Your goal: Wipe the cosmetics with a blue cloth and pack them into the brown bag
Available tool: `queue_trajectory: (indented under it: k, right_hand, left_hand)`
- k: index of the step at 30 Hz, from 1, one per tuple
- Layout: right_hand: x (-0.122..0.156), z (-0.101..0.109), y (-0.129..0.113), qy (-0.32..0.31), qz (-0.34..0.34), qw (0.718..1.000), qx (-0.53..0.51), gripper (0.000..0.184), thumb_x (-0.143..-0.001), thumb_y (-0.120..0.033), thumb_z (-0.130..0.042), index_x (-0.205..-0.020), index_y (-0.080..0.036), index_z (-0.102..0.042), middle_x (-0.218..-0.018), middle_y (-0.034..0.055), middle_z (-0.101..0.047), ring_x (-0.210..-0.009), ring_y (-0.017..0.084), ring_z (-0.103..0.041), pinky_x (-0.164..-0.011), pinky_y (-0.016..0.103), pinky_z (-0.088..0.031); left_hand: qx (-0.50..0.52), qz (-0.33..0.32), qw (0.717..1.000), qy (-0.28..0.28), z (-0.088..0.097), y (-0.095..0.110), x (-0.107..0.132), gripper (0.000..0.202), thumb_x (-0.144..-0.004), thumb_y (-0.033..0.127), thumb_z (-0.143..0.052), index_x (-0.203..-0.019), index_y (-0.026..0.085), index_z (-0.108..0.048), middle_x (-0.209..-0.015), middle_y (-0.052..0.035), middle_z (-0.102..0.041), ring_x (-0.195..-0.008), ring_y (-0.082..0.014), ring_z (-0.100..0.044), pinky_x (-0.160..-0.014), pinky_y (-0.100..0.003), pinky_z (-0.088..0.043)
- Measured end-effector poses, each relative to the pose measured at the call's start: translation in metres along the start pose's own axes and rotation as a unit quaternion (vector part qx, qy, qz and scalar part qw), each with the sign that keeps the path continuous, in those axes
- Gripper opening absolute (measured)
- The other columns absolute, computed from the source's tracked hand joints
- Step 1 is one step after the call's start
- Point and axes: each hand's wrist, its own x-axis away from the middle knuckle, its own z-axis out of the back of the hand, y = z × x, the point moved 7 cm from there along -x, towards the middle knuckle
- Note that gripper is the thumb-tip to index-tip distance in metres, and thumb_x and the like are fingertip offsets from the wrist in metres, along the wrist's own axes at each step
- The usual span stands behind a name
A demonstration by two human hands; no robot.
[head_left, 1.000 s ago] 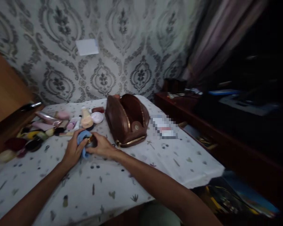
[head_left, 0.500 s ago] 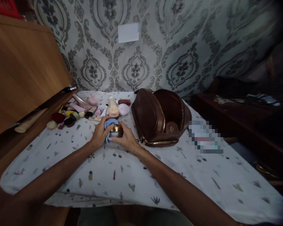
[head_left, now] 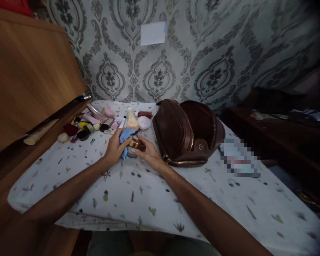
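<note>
1. A white printed tablecloth [head_left: 138, 213] covers the table, which stands against a patterned wall [head_left: 160, 76]; one card [head_left: 153, 33] shows on the wall.
2. A wooden cabinet [head_left: 29, 60] stands at the left, and dark furniture [head_left: 245, 119] at the right (the light there is poor).
3. Compared with half a second ago, the view has shifted slightly, so the bag [head_left: 170, 124] and the small items appear a little farther right. The bag is open, as before.
4. The jar [head_left: 134, 143] is still between both hands, above the near side of the small items, but the right fingers now cover more of its gold part.
5. Two hands work together: the left hand [head_left: 113, 146] clamps one blue cloth [head_left: 127, 134] against the jar, and the right hand [head_left: 151, 155] has thumb and fingers closed round the jar's right side.
6. Counted: one jar, one cloth, one bag, one beige bottle [head_left: 132, 121], one round compact [head_left: 144, 123] beside it, one dark red tube [head_left: 145, 114] behind the compact.
7. Farther left lies a cosmetics pile [head_left: 89, 124] (its pieces overlap too much to count).
8. One pixelated item [head_left: 240, 160] lies right of the bag.
</note>
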Motion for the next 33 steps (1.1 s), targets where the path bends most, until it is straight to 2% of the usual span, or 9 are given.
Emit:
queue_trajectory:
  k: [2,5,9,13,17,21,23,28,33]
  right_hand:
    - [-0.001,0.0,-0.002,0.015,0.013,1.0,0.007,0.082,-0.064,-0.047,-0.083,-0.134,-0.013,-0.057,-0.122,0.0127,-0.064,-0.111,0.026,-0.061,-0.098,0.042,-0.048]
    - [-0.001,0.002,-0.008,0.042,0.032,0.997,0.054,0.067,-0.058,-0.047,-0.086,-0.113,-0.016,-0.067,-0.107,0.0074,-0.064,-0.102,0.024,-0.061,-0.095,0.04,-0.048]
    - [0.001,0.003,-0.009,0.055,0.012,0.996,0.071,0.057,-0.059,-0.051,-0.083,-0.099,-0.017,-0.06,-0.09,0.002,-0.064,-0.086,0.02,-0.06,-0.083,0.035,-0.049]
    - [0.002,0.007,-0.007,0.082,-0.008,0.992,0.092,0.055,-0.06,-0.053,-0.081,-0.094,-0.019,-0.054,-0.085,0.0003,-0.062,-0.08,0.019,-0.058,-0.076,0.032,-0.048]
    - [0.0,0.006,-0.005,0.068,-0.001,0.996,0.064,0.057,-0.061,-0.047,-0.081,-0.102,-0.018,-0.055,-0.094,0.0034,-0.065,-0.088,0.02,-0.061,-0.082,0.035,-0.05]
    - [-0.001,0.002,-0.008,0.019,0.022,0.999,0.041,0.068,-0.059,-0.039,-0.083,-0.117,-0.016,-0.055,-0.107,0.0067,-0.066,-0.097,0.021,-0.063,-0.091,0.037,-0.05]
    - [-0.001,0.0,-0.008,-0.006,0.026,0.999,0.039,0.071,-0.059,-0.036,-0.084,-0.121,-0.015,-0.056,-0.109,0.0074,-0.066,-0.1,0.022,-0.063,-0.092,0.038,-0.051]
    - [-0.003,0.001,0.0,-0.013,0.02,1.0,-0.005,0.084,-0.058,-0.036,-0.085,-0.133,-0.017,-0.052,-0.118,0.0082,-0.065,-0.106,0.022,-0.062,-0.092,0.036,-0.052]
    - [-0.005,0.001,0.005,-0.001,0.022,1.0,-0.012,0.077,-0.057,-0.041,-0.086,-0.126,-0.02,-0.056,-0.114,0.0062,-0.065,-0.102,0.021,-0.063,-0.086,0.034,-0.054]
  left_hand:
    - [0.007,-0.003,1.0,-0.009,-0.002,0.0,0.001,0.033,-0.089,0.043,-0.059,-0.109,0.018,-0.055,-0.102,-0.0045,-0.066,-0.095,-0.0198,-0.061,-0.086,-0.031,-0.047]
    - [0.044,0.004,0.998,-0.037,-0.006,-0.002,0.002,0.039,-0.089,0.051,-0.058,-0.111,0.018,-0.056,-0.103,-0.0057,-0.066,-0.095,-0.0206,-0.062,-0.086,-0.032,-0.048]
    - [0.119,0.027,0.99,-0.07,-0.013,-0.005,0.001,0.047,-0.097,0.057,-0.038,-0.108,0.018,-0.062,-0.108,-0.0079,-0.068,-0.104,-0.0214,-0.062,-0.095,-0.033,-0.048]
    - [0.129,0.056,0.982,-0.127,-0.023,-0.011,0.0,0.05,-0.095,0.06,-0.042,-0.111,0.018,-0.065,-0.108,-0.007,-0.07,-0.103,-0.0228,-0.064,-0.099,-0.037,-0.049]
    - [0.115,0.04,0.981,-0.148,-0.026,-0.014,0.0,0.05,-0.093,0.058,-0.048,-0.117,0.018,-0.065,-0.115,-0.0096,-0.068,-0.112,-0.0251,-0.061,-0.107,-0.042,-0.045]
    - [0.075,0.006,0.986,-0.15,-0.023,-0.012,0.0,0.05,-0.082,0.056,-0.066,-0.114,0.017,-0.067,-0.118,-0.0115,-0.06,-0.118,-0.0278,-0.055,-0.107,-0.041,-0.044]
    - [0.06,0.004,0.985,-0.159,-0.022,-0.012,-0.001,0.046,-0.08,0.054,-0.069,-0.109,0.018,-0.068,-0.11,-0.0099,-0.061,-0.111,-0.0272,-0.057,-0.101,-0.04,-0.047]
    - [0.051,0.001,0.985,-0.166,-0.019,-0.01,-0.005,0.035,-0.088,0.049,-0.06,-0.099,0.017,-0.066,-0.092,-0.0053,-0.063,-0.09,-0.0224,-0.06,-0.085,-0.035,-0.05]
    - [0.012,-0.011,0.991,-0.136,-0.015,-0.008,-0.004,0.031,-0.089,0.048,-0.058,-0.09,0.017,-0.063,-0.083,-0.0028,-0.061,-0.08,-0.0196,-0.058,-0.075,-0.032,-0.047]
